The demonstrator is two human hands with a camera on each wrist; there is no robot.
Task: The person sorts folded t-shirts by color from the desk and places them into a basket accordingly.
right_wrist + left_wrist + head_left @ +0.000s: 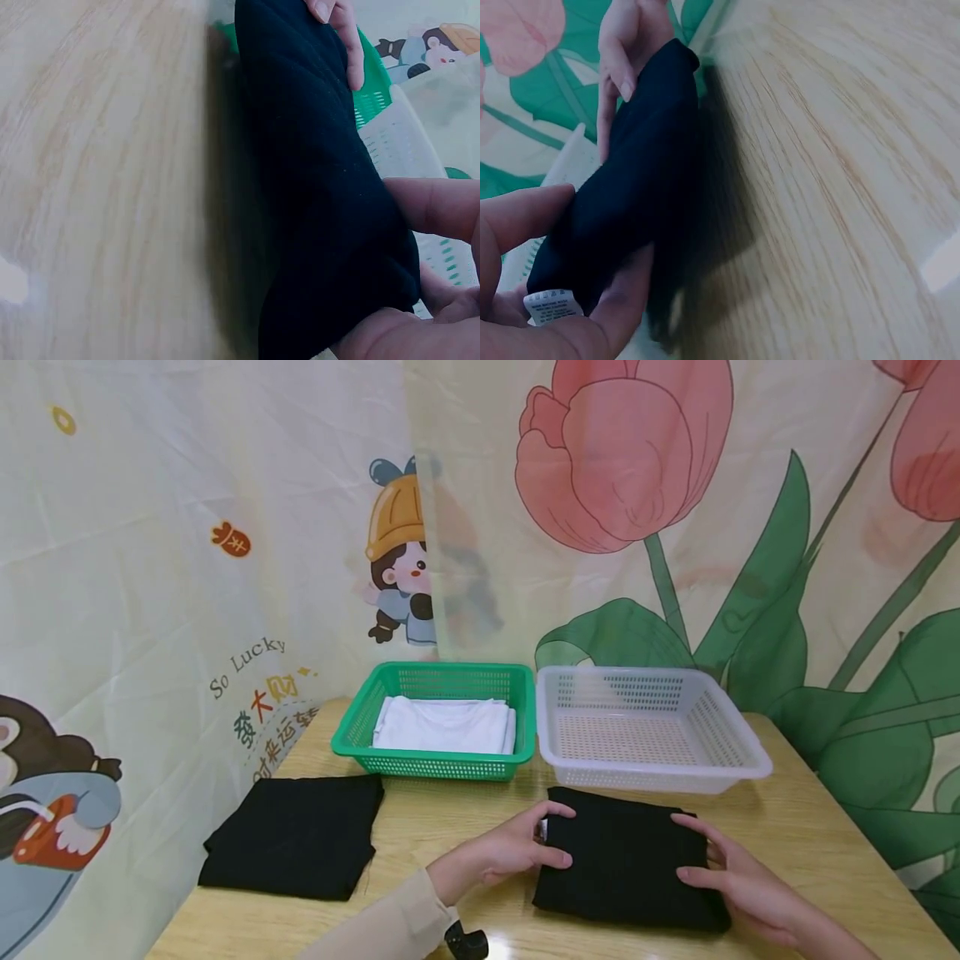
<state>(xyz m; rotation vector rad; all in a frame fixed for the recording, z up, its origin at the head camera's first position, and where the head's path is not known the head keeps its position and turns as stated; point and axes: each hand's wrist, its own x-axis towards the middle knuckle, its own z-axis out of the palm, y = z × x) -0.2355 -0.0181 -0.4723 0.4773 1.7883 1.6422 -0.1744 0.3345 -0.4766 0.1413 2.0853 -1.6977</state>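
A folded black garment [626, 864] is held level between both hands in front of the white basket. My left hand [498, 856] grips its left edge, thumb and index finger over the top and other fingers beneath. My right hand [750, 885] holds the right edge the same way, its lower fingers partly hidden by the cloth. In the left wrist view a white care label [553, 306] sticks out beside the left fingers. Both wrist views show a shadow under the black garment [322, 180], which appears raised slightly off the table.
A green basket [435, 767] at the back holds folded white cloth [446, 727]. Right of it stands a white basket [652, 772] with nothing seen inside. Another folded black cloth [292, 839] lies on the wooden table [442, 818] at left. Printed curtains [480, 527] hang behind.
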